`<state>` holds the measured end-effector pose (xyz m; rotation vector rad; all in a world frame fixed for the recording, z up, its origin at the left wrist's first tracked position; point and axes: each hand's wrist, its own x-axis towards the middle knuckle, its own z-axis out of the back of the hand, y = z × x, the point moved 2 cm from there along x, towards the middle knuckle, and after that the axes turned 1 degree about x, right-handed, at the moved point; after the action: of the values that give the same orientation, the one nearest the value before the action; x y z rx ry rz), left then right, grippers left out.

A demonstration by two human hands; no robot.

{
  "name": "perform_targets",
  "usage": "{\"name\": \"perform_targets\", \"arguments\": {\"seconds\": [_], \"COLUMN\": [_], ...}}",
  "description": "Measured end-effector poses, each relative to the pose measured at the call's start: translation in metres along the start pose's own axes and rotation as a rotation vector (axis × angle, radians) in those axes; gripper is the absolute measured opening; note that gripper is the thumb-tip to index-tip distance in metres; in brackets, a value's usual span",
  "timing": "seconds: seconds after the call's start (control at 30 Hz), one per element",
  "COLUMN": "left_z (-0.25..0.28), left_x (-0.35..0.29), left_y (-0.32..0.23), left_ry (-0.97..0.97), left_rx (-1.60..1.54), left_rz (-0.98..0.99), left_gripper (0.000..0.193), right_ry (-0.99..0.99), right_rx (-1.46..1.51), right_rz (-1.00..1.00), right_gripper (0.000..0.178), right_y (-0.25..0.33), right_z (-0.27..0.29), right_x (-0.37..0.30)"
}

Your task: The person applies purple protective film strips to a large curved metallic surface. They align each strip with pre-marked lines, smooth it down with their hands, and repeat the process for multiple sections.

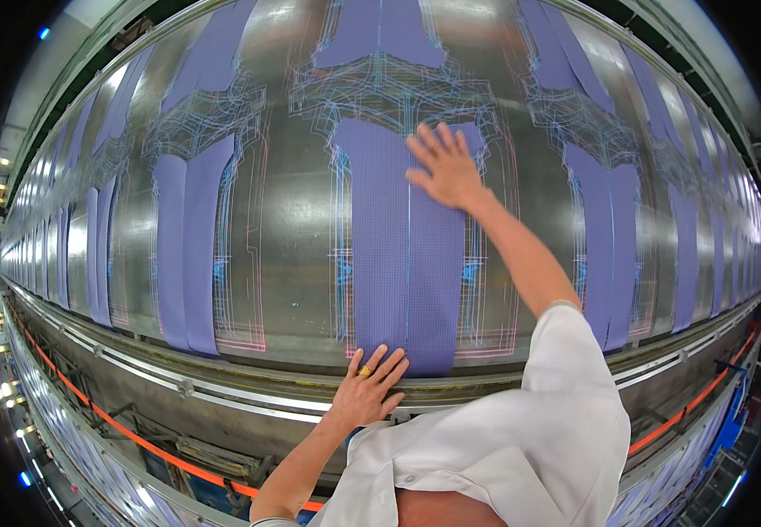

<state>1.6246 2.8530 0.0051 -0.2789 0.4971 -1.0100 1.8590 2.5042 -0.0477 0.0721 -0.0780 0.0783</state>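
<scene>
A purple cut fabric panel (385, 255) lies lengthwise on the shiny metal table in front of me. Its near end hangs slightly over the table's near edge. My left hand (370, 386), with a yellow ring on one finger, rests at the panel's lower left corner with its fingers spread. Farther up, my right hand (447, 167) lies with spread fingers on or just over the panel's upper right part. Neither hand grips anything. Blue and pink outline marks (398, 88) are drawn on the table around the panel.
More purple panels, such as the left panel (189, 255) and right panel (607, 237), lie in rows along the table. Another panel (380, 31) lies beyond mine. A metal rail (248, 397) runs along the near edge, with an orange bar (169, 458) below it.
</scene>
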Motion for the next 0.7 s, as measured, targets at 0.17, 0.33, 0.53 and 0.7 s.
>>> {"name": "perform_targets", "arguments": {"seconds": [0.17, 0.33, 0.53, 0.7], "left_z": [-0.002, -0.002, 0.0, 0.0], "left_x": [0.001, 0.003, 0.001, 0.002], "left_y": [0.004, 0.003, 0.003, 0.002], "left_ry": [-0.035, -0.085, -0.085, -0.056], "left_rx": [-0.019, -0.022, -0.017, -0.012], "left_rz": [-0.007, -0.031, -0.015, -0.016], "left_gripper": [0.064, 0.064, 0.063, 0.061], "right_ry": [0.01, -0.036, 0.058, 0.064], "right_rx": [0.029, 0.123, 0.157, 0.307], "right_rz": [-0.194, -0.405, -0.104, 0.1], "right_gripper": [0.077, 0.086, 0.091, 0.088], "right_y": [-0.018, 0.01, 0.117, 0.169], "right_z": [-0.006, -0.008, 0.003, 0.012], "right_x": [0.024, 0.003, -0.11, -0.205]}}
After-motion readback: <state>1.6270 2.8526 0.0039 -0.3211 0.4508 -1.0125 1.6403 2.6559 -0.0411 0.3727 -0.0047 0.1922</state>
